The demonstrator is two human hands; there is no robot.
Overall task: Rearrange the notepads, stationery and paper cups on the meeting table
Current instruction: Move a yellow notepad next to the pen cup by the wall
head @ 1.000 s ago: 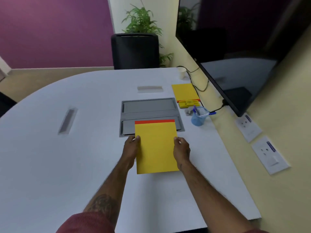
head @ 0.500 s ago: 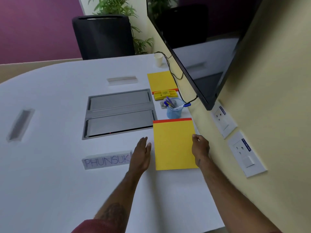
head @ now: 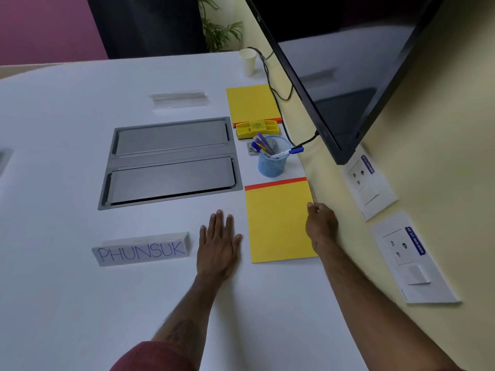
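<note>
A yellow notepad [head: 278, 223] with a red top strip lies flat on the white meeting table [head: 67, 156], near its right edge. My right hand [head: 321, 226] rests at the pad's right edge, fingertips touching it. My left hand [head: 218, 242] lies flat and open on the table just left of the pad, not touching it. A blue mesh pen cup [head: 272, 162] with several pens stands behind the pad. Farther back lie a yellow stationery holder [head: 257, 128], a second yellow notepad [head: 253, 103] and a white paper cup [head: 248, 61].
A name plate reading PHUNSUK [head: 142, 251] stands left of my left hand; another plate [head: 179, 99] stands farther back. A grey double-lid cable box [head: 171, 162] is set into the table. A black screen [head: 348, 76] hangs over the right edge, with cables and wall sockets [head: 367, 180].
The near notepad went from the table's middle to the right edge, and now lies flat. My left hand let go of it and spread on the table. The view tilted down and closer.
</note>
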